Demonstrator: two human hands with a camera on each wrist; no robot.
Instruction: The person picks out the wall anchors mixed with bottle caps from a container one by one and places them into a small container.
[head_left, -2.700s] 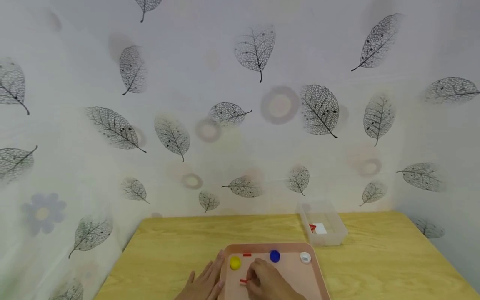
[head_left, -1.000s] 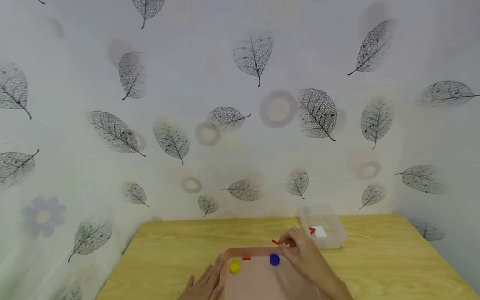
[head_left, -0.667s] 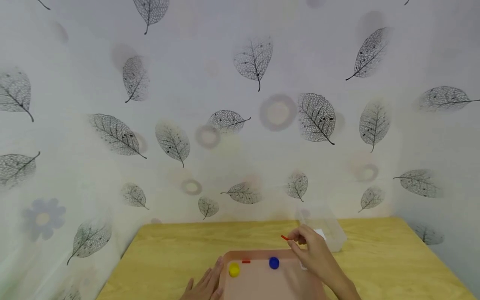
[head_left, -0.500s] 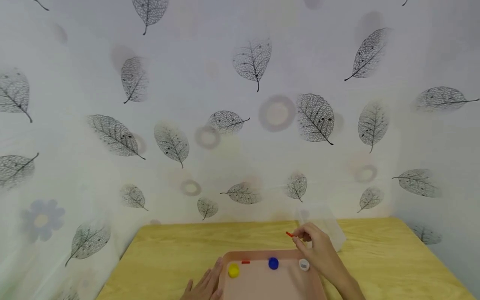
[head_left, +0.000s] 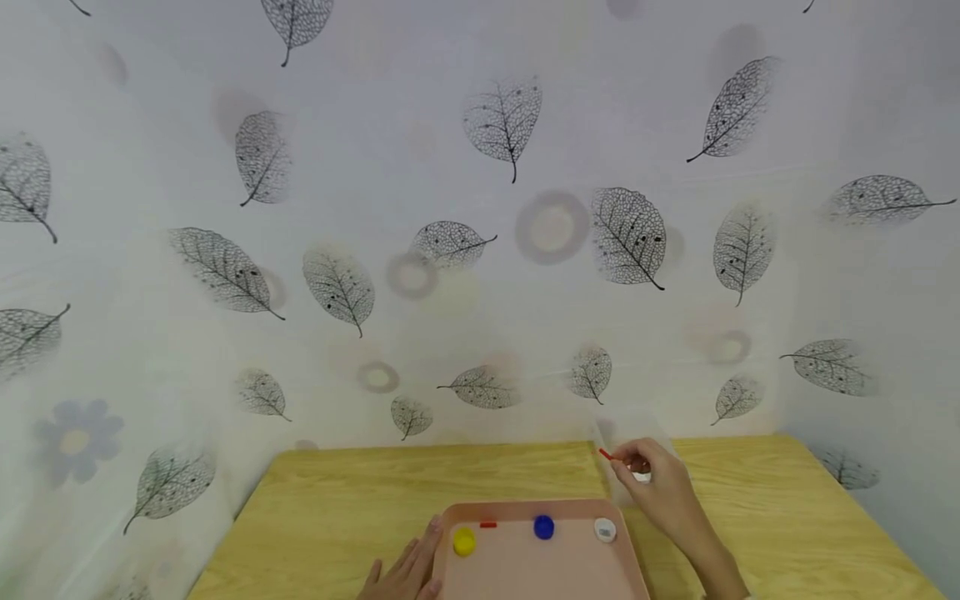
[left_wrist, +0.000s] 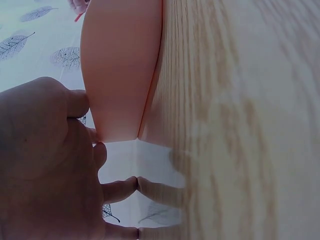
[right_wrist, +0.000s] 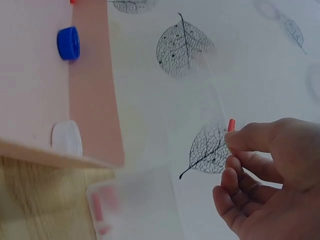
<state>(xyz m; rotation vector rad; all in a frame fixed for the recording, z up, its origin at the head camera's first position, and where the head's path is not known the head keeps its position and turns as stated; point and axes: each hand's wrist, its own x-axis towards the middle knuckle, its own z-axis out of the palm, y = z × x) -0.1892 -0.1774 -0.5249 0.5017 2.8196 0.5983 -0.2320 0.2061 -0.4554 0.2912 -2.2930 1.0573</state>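
My right hand pinches a short red stick between thumb and fingertips, over the translucent plastic box at the back right. In the right wrist view the end of the red stick pokes out past the thumb, and the other fingers curl loosely beneath. My left hand rests at the left side of the pink tray. Seen from the left wrist, its thumb touches the tray wall and its straight fingers reach down to the wooden table.
Inside the tray lie a yellow cap, another red stick, a blue bottle cap and a white cap. Red pieces show blurred through the box wall. A leaf-patterned sheet stands behind the table.
My right hand has picked the red stick up from the tray and carried it back and right, over the translucent box. My left hand stays at the tray's left side.
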